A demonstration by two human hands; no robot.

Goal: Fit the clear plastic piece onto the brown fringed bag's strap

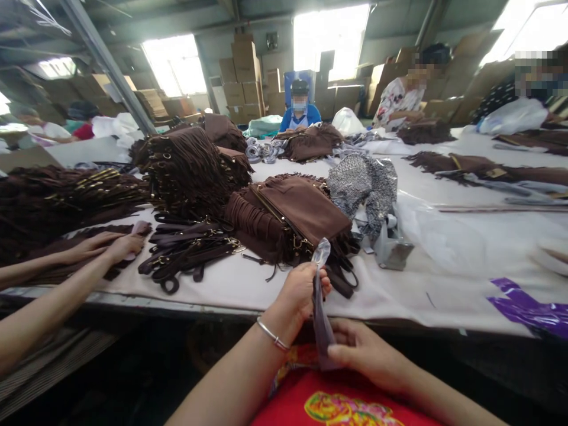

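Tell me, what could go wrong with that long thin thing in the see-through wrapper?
1. Both hands, left and right, pinch the wrapped strap out over the table edge, so a slip might drop it to the floor.
2. The clear wrapper tip looks thin and might tear if tugged.
3. The loose straps nearby could tangle with it.

we note matt brown suede on the fringed bag (306, 210), with gold metal hardware. the strap (320, 313) held in the left hand (302, 293) and right hand (361, 349) sits in thin, glossy clear plastic. the bracelet (271, 335) is shiny metal. the table (444, 284) cover looks like smooth white cloth.
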